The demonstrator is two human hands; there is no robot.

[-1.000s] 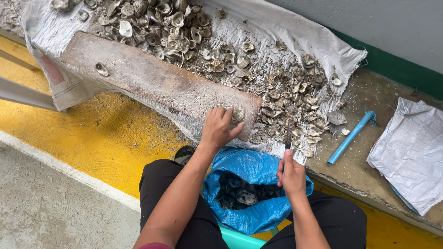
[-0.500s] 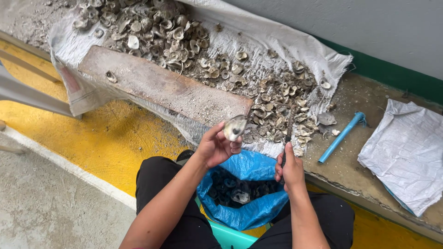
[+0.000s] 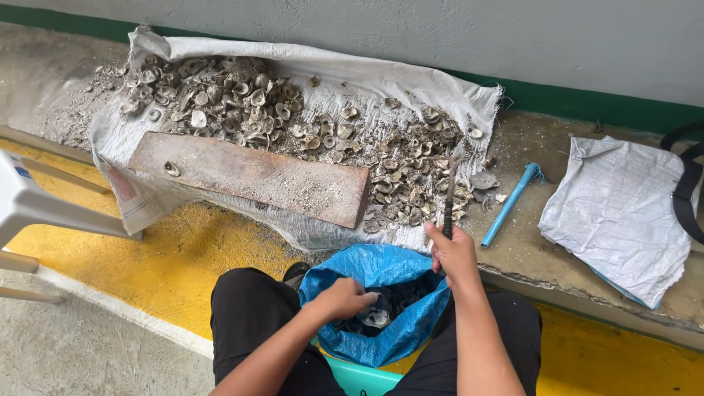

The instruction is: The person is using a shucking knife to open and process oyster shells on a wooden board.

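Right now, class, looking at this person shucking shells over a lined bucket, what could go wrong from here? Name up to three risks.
1. The right hand grips a thin dark tool pointing up, bare-skinned; a slip could cut it.
2. The left hand reaches bare into the blue-lined bucket of sharp shells; scratches are likely.
3. The shell pile sits on a sack at the ledge edge; pieces may slide off.

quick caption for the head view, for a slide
Left hand reaches into blue-lined bucket; right hand grips dark tool beside shell pile.
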